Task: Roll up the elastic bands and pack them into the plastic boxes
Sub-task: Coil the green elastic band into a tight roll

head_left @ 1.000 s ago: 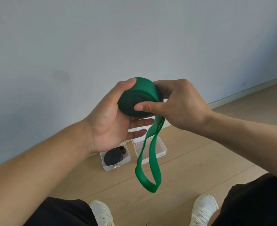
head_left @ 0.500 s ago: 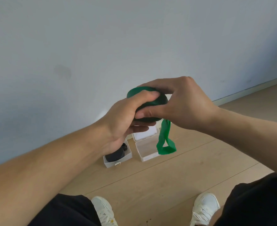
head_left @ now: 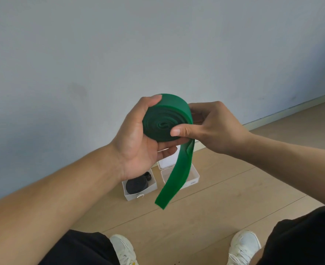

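Observation:
A green elastic band (head_left: pixel 164 119) is wound into a thick roll held in front of me, its spiral face towards the camera. My left hand (head_left: pixel 138 142) cups the roll from the left, thumb over its top and fingers beneath. My right hand (head_left: pixel 213 127) grips it from the right, thumb pressed on the lower face. A loose green tail (head_left: pixel 174 180) hangs down from the roll. On the floor below, one clear plastic box (head_left: pixel 152 192) holds a rolled black band (head_left: pixel 135 185). A second clear box (head_left: pixel 195 175) stands to its right, partly behind the tail.
A white lid or box (head_left: pixel 168 159) lies just behind the two boxes by the skirting board. A pale blue wall rises behind them. The floor is light wood. My white shoes (head_left: pixel 123 249) and black-trousered knees sit at the bottom edge.
Both hands turned the roll so its spiral face shows again. My left hand shifted from over the roll to cupping it. The hanging tail now dangles straight and longer than half a second ago.

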The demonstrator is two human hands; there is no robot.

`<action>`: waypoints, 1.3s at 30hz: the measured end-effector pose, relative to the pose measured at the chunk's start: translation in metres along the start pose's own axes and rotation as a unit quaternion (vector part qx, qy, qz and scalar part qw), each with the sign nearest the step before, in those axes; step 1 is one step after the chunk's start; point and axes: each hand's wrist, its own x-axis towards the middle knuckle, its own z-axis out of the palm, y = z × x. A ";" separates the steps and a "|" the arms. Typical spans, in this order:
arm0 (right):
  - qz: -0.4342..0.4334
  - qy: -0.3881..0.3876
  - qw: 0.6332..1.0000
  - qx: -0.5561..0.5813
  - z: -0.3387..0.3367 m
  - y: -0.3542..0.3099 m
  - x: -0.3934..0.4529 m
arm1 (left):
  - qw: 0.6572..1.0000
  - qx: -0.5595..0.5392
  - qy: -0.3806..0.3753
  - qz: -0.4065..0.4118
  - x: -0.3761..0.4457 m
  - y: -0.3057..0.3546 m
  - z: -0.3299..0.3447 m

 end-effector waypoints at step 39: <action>0.055 -0.024 0.994 -0.093 -0.006 -0.030 -0.001 | 0.968 0.214 0.059 0.117 -0.001 0.014 -0.027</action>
